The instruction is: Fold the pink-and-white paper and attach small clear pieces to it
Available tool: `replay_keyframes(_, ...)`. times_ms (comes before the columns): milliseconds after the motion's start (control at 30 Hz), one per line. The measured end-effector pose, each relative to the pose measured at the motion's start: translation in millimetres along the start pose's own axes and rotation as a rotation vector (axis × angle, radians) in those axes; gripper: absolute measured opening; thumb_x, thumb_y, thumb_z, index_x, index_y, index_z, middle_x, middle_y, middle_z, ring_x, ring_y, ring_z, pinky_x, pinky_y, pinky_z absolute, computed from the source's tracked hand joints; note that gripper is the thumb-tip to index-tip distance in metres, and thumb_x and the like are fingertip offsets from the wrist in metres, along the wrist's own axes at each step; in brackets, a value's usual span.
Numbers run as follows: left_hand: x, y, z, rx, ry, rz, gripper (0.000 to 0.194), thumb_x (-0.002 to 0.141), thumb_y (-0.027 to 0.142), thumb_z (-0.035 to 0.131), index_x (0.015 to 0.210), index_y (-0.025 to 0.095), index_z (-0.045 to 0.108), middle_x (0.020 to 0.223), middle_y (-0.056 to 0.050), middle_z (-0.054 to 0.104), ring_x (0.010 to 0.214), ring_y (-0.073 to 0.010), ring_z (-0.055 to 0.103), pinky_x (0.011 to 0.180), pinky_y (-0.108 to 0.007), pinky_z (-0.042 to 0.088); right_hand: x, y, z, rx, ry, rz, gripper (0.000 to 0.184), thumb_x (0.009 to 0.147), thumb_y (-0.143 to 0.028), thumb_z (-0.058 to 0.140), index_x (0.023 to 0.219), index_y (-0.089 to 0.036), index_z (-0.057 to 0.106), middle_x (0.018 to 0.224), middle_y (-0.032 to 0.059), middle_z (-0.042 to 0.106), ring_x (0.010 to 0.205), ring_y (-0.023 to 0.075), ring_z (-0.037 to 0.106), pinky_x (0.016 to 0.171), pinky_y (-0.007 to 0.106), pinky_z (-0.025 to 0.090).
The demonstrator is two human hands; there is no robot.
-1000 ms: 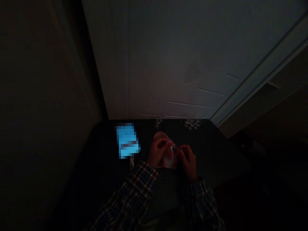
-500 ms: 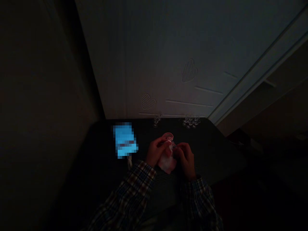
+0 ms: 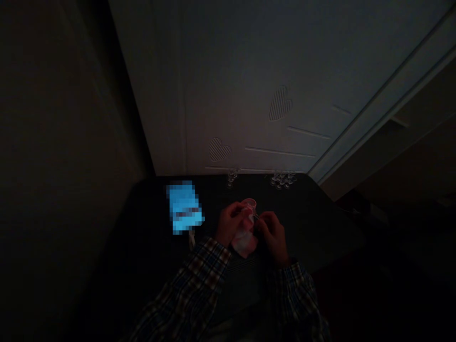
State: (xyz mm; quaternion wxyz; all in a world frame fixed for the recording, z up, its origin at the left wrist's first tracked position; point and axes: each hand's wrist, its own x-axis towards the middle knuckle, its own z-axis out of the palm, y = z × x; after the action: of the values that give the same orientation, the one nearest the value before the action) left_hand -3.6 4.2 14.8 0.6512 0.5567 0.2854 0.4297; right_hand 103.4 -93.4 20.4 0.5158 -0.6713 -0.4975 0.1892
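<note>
Sleeves of dark plaid, crossed with blue, white and brown lines, cover both forearms, which enter from the bottom edge and angle toward each other below the centre of the frame. The left hand reaches up and to the right from its cuff, back of the hand outward, thumb and fingers brought together; its grip is closed on a limp, cloth-like pink and white piece. That piece is in the lower centre of the frame, between the two hands, a rounded loop standing above the left fingertips and a broader pale part spreading below them. The right hand leans up and to the left, wrist bent, fingers curled toward the thumb beside the piece's right edge. A thin pale strand shows at those fingertips, but whether the right grip pinches it cannot be told.

Dim light makes much hard to read. Folds and fingers hide the middle of the piece, and the near part of the black tabletop sinks into shadow behind the sleeves, which the bottom edge cuts off. Left of centre, a bright blue rectangular object is blurred into blocks, its surface unreadable. Along the far edge, two clusters of small, clear, shiny pieces are too small to identify.
</note>
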Motion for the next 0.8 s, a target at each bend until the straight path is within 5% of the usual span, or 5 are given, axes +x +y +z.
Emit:
replay_keyframes(133,1,-2,0.0,-0.025,0.026,0.031,0.021,0.064,0.031,0.061,0.077,0.015,0.063,0.087,-0.006,0.065,0.084,-0.0186,0.06,0.075,-0.03,0.045,3,1,1,-0.119,-0.057,-0.038,0.015,0.081,-0.028,0.048,0.092,-0.02,0.054,0.08,0.0007,0.059,0.071,0.0133,0.056,0.062,0.023,0.043)
replay_keyframes(333,2,-8,-0.2,-0.006,0.003,0.026,0.02,0.065,0.031,0.061,0.076,0.015,0.062,0.084,-0.006,0.066,0.08,-0.0177,0.061,0.074,-0.029,0.046,8,8,3,-0.34,0.107,-0.136,0.01,0.074,-0.023,0.055,0.083,-0.02,0.06,0.092,0.0044,0.052,0.087,0.0165,0.051,0.076,0.028,0.041)
replay_keyframes(600,3,-10,-3.4,-0.033,0.034,-0.003,0.023,0.067,0.033,0.06,0.081,0.016,0.06,0.085,-0.005,0.066,0.082,-0.0169,0.06,0.072,-0.026,0.046,25,37,1,-0.476,0.126,-0.035,0.014,0.078,-0.029,0.05,0.079,-0.02,0.061,0.076,0.0028,0.058,0.07,0.0152,0.054,0.062,0.025,0.039)
replay_keyframes(800,2,-7,-6.5,0.014,0.073,-0.008,0.026,0.068,0.036,0.059,0.083,0.015,0.06,0.084,-0.005,0.065,0.081,-0.0172,0.06,0.073,-0.027,0.045,60,61,-23,-0.504,0.214,0.081,0.022,0.076,-0.036,0.048,0.08,-0.018,0.06,0.078,0.0033,0.063,0.071,0.0164,0.056,0.063,0.026,0.034)
